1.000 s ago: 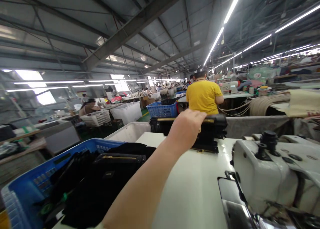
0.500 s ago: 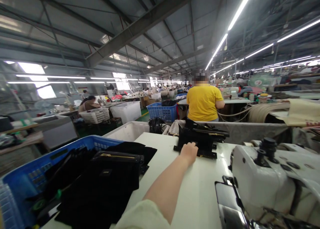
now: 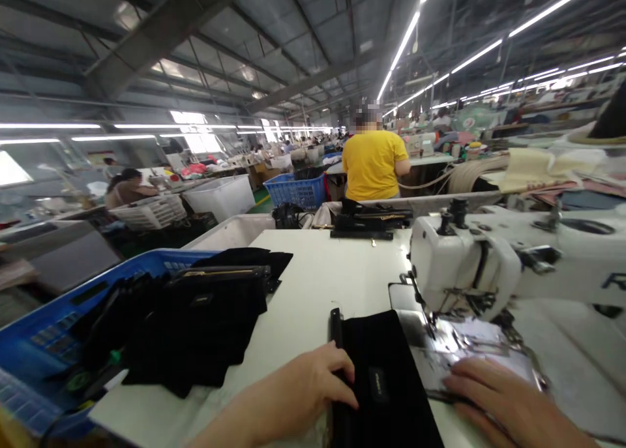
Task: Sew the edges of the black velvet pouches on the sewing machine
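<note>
A black fabric piece (image 3: 391, 370) with a small label lies at the front of the pale tabletop (image 3: 313, 272), beside the sewing machine (image 3: 454, 259). My left hand (image 3: 317, 383) is closed on the dark edge strip along its left side, thumb and fingers bent round it. To the right, my right hand (image 3: 493, 396) lies with fingers stretched over the shiny metal plate (image 3: 469, 343) of the machine, holding nothing. Other black pieces with a gold zipper (image 3: 195, 317) are heaped at the left, partly over a blue basket.
The blue basket (image 3: 29, 330) stands along the table's left side. More black zippered pieces (image 3: 366, 223) lie at the far table edge. Beyond them a person in a yellow shirt (image 3: 374, 164) faces away, near another blue crate (image 3: 296, 190).
My left hand has come back from the far pile to the front, where a black piece now lies. My right hand has entered view. The camera has turned right and down.
</note>
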Available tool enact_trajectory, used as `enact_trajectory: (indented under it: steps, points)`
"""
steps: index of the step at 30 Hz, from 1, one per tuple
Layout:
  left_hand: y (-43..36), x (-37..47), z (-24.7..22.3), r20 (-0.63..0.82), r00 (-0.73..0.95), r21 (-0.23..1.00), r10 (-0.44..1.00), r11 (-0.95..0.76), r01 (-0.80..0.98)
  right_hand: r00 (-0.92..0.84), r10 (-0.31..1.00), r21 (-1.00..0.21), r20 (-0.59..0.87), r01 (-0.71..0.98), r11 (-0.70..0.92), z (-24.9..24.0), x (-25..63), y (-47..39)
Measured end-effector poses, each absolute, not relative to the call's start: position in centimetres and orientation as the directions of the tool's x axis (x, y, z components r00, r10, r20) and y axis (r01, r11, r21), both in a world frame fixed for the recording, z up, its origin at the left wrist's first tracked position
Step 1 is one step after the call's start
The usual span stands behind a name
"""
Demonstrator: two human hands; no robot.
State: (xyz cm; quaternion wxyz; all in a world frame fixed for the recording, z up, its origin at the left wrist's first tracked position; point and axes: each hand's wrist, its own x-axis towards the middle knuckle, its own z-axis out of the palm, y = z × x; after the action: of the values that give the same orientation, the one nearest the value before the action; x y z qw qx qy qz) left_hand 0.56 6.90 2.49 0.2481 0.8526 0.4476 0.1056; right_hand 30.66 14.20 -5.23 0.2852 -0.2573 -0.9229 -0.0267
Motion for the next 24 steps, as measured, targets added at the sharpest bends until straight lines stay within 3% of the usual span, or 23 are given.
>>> enact_trajectory:
  steps: [3, 5, 10, 15, 19, 24]
  points:
    - [5.6, 0.3, 1.6, -0.052, 0.543, 0.566, 0.838, -0.423, 0.708, -0.825, 0.429, -0.125, 0.368, 0.414, 0.902, -2.9, 29.2, 12.0]
    - [5.4, 0.3, 1.5, -0.045, 0.546, 0.567, 0.837, -0.428, 0.704, -0.865, 0.391, -0.081, 0.314, 0.386, 0.919, -2.0, 28.5, 10.6]
    - [3.8, 2.3, 2.1, 0.035, 0.498, 0.432, 0.866, -0.463, 0.774, -0.848, 0.387, -0.054, 0.363, 0.396, 0.917, -1.5, 28.2, 8.2]
    - [1.5, 5.2, 0.9, 0.018, 0.636, 0.328, 0.771, -0.606, 0.725, -0.796, 0.43, -0.101, 0.425, 0.43, 0.897, -1.7, 28.3, 6.5]
    - [0.9, 5.6, -0.8, 0.036, 0.496, 0.406, 0.868, -0.466, 0.786, -0.761, 0.441, -0.123, 0.476, 0.438, 0.89, -1.9, 28.8, 5.2]
    - [1.0, 5.3, -1.5, 0.134, 0.41, 0.52, 0.902, -0.416, 0.746, -0.745, 0.47, -0.193, 0.473, 0.433, 0.881, -2.1, 29.2, 3.7]
